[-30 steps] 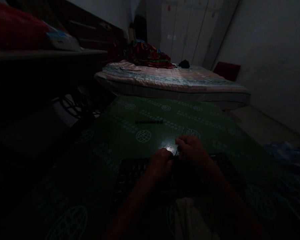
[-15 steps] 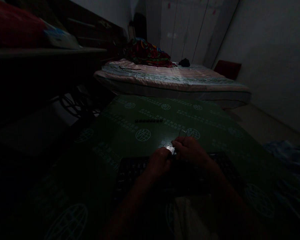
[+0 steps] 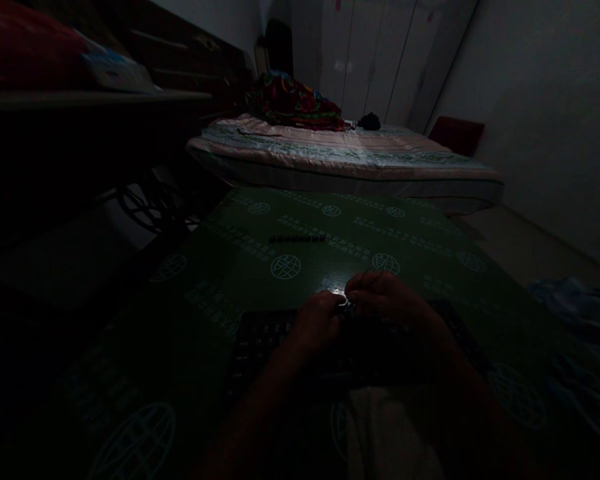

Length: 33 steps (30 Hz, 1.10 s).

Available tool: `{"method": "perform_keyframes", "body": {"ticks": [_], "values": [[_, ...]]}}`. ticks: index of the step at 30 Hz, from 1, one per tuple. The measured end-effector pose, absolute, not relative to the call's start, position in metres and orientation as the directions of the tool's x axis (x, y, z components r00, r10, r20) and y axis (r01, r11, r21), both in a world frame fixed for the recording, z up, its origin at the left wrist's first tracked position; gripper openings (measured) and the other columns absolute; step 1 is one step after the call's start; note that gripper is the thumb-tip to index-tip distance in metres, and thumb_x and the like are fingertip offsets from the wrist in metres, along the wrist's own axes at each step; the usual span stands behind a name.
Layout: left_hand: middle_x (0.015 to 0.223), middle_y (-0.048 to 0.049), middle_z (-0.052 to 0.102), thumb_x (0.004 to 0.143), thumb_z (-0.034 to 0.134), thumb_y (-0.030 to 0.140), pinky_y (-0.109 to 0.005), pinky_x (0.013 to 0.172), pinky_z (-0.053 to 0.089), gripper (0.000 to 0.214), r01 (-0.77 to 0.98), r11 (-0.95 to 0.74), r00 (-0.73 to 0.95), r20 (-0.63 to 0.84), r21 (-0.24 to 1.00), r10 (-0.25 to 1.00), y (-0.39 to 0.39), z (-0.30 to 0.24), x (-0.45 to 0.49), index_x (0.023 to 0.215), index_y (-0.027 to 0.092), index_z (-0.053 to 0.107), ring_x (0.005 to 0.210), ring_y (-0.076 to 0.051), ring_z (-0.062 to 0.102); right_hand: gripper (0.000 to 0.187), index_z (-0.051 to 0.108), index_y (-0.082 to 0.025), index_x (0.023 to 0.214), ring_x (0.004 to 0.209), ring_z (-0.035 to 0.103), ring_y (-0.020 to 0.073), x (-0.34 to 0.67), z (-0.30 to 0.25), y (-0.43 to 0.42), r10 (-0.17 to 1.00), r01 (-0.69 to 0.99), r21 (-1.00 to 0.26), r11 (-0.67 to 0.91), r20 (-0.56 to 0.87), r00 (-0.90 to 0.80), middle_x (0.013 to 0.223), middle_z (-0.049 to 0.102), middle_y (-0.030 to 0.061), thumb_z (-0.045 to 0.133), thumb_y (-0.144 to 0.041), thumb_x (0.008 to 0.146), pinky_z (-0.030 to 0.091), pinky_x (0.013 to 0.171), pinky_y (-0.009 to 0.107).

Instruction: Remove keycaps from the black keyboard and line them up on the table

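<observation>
A black keyboard [image 3: 265,340] lies across the green tabletop, partly covered by my hands and forearms. My left hand [image 3: 316,321] is closed over its far edge, fingertips pinched around something too dark to make out. Beside it, almost touching, my right hand [image 3: 386,297] is closed too. Thin wire-like lines show faintly at its fingers, so it seems to hold a thin wire tool. A small pale bit [image 3: 347,303] glints between the fingertips. Farther off, a short row of small black keycaps [image 3: 297,238] lies on the table.
The green table [image 3: 220,253] has printed globe marks. A light cloth [image 3: 385,427] lies at the near edge. Beyond stands a bed [image 3: 350,157] with a red patterned blanket [image 3: 295,100]. To the left is a dark shelf [image 3: 180,97]; fabric [image 3: 575,303] lies at right.
My right hand has turned and its fingers have lowered beside my left fingertips; the thin wire that stuck up above it shows less. The keyboard and keycap row stay put.
</observation>
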<state>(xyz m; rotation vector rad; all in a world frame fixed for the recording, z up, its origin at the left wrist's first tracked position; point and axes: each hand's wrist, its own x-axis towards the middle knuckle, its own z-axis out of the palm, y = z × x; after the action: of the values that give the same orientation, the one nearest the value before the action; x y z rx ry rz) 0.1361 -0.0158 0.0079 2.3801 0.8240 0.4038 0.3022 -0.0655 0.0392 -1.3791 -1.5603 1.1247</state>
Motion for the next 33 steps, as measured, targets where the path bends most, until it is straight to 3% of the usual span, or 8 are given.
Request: {"method": "perform_keyframes", "body": {"ticks": [5,12,33], "values": [[0.084,-0.0027,0.062,0.070,0.048,0.010,-0.026,0.073,0.042,0.025,0.450,-0.641,0.772,0.090,0.622,0.629,-0.015,0.008,0.137,0.087,0.020,0.063,0.082,-0.017,0.056,0.012,0.057,-0.015,0.081,0.055,0.051,0.0095,0.302,0.040,-0.065,0.989,0.365,-0.930,0.046,-0.008,-0.145,0.065,0.056,-0.0010,0.054,-0.024,0.074,0.041,0.052,0.021],[0.078,-0.0041,0.061,0.071,0.046,0.012,-0.025,0.065,0.042,0.018,0.467,-0.656,0.762,0.107,0.593,0.639,-0.013,0.003,0.140,0.081,0.016,0.060,0.076,-0.018,0.057,0.009,0.059,-0.016,0.078,0.060,0.051,0.0100,0.297,0.048,-0.066,0.982,0.580,-0.800,0.155,0.060,-0.180,0.067,0.058,-0.0009,0.050,-0.016,0.075,0.039,0.055,0.020],[0.078,-0.0075,0.064,0.070,0.048,0.010,-0.026,0.065,0.043,0.017,0.521,-0.580,0.714,0.053,0.626,0.698,-0.012,-0.002,0.146,0.079,0.016,0.061,0.075,-0.020,0.060,0.013,0.060,-0.017,0.082,0.065,0.056,0.0108,0.295,0.043,-0.060,0.971,0.660,-0.726,0.193,0.045,-0.235,0.072,0.062,-0.0009,0.050,-0.014,0.075,0.038,0.058,0.019]]}}
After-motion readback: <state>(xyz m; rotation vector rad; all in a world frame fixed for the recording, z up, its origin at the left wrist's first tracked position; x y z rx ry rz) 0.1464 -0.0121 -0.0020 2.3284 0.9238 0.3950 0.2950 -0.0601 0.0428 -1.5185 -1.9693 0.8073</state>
